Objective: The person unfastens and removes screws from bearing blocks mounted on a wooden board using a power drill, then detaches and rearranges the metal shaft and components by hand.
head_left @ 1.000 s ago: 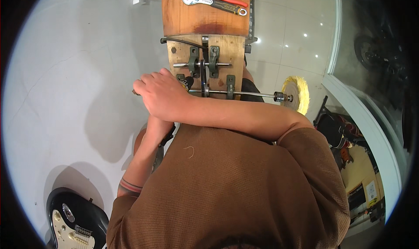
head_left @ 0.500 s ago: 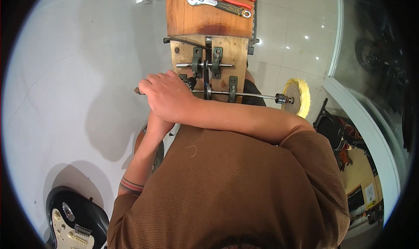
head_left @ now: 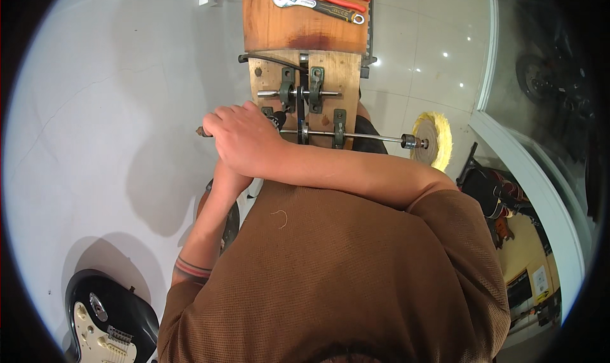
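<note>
Barely shifting since a second ago: right hand [head_left: 244,137], brown-tipped piece [head_left: 201,131]

Its grip is wrapping that piece beside the rod [head_left: 372,137]; left hand [head_left: 234,181] is mostly hiding beneath, grip untellable; bearings [head_left: 339,124] are supporting the rod across the tabletop [head_left: 347,64], presumably keeping the yellow wheel [head_left: 445,139] clear.

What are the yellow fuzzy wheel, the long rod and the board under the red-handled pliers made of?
The yellow fuzzy wheel: probably cloth or fibre, because its edge looks shaggy and soft; I can't tell which.

The long rod: likely bare steel, since it's smooth, silvery and shiny.

The board: wood, with streaky grain and an orange-brown colour, maybe varnished.
</note>
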A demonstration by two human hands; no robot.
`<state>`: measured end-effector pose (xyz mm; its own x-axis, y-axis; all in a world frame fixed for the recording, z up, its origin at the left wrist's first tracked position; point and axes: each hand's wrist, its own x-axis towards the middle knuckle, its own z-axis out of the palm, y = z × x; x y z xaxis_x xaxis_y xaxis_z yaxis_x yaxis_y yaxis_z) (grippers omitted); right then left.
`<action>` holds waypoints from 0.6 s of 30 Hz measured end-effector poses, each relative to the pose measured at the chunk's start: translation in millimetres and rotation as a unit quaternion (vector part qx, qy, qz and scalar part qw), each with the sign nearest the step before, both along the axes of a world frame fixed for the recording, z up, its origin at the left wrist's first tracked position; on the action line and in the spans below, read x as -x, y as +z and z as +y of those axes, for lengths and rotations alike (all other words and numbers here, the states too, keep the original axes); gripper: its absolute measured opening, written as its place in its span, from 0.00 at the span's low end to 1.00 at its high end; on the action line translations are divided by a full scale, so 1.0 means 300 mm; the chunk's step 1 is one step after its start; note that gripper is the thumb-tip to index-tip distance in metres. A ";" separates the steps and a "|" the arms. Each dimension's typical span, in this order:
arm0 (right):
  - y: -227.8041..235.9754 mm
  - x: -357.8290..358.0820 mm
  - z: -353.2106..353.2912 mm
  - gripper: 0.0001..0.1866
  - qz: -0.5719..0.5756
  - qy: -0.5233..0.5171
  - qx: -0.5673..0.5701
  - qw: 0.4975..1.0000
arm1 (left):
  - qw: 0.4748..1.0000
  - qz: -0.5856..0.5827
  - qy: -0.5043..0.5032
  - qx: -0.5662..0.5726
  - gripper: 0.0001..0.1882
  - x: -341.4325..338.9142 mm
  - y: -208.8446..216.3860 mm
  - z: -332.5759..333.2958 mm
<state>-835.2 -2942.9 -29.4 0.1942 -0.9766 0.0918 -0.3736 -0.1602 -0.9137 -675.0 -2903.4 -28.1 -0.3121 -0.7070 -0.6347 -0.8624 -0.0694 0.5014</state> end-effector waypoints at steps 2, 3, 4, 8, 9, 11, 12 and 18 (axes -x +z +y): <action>-0.009 -0.005 0.004 0.07 -0.008 -0.021 0.018 1.000 | 1.000 0.021 0.012 0.012 0.25 0.004 0.000 0.001; -0.001 -0.006 0.004 0.07 -0.013 -0.016 0.016 1.000 | 0.999 0.037 0.028 0.024 0.25 0.004 0.009 0.003; 0.008 -0.007 0.004 0.08 -0.018 -0.010 0.014 1.000 | 0.999 0.034 0.030 0.025 0.25 0.002 0.017 0.003; 0.016 0.008 0.003 0.08 -0.004 0.014 -0.027 1.000 | 0.999 0.028 0.036 -0.003 0.24 0.011 0.026 -0.012; 0.014 0.006 0.001 0.08 -0.003 0.010 -0.025 1.000 | 0.999 0.018 0.030 -0.016 0.24 0.015 0.033 -0.017; 0.012 0.003 0.001 0.09 -0.001 0.006 -0.023 1.000 | 0.999 0.019 0.037 -0.012 0.24 0.019 0.038 -0.014; 0.012 0.001 0.002 0.09 -0.008 0.005 -0.021 1.000 | 0.999 0.019 0.044 -0.009 0.24 0.022 0.039 -0.012; 0.020 0.014 0.003 0.09 -0.015 0.007 -0.024 1.000 | 0.999 0.017 0.028 0.005 0.24 0.029 0.046 -0.015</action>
<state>-839.2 -2942.1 -23.3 0.2056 -0.9773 0.0508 -0.3431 -0.1206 -0.9315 -683.7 -2907.8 -14.2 -0.2928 -0.7300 -0.6175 -0.8399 -0.1123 0.5310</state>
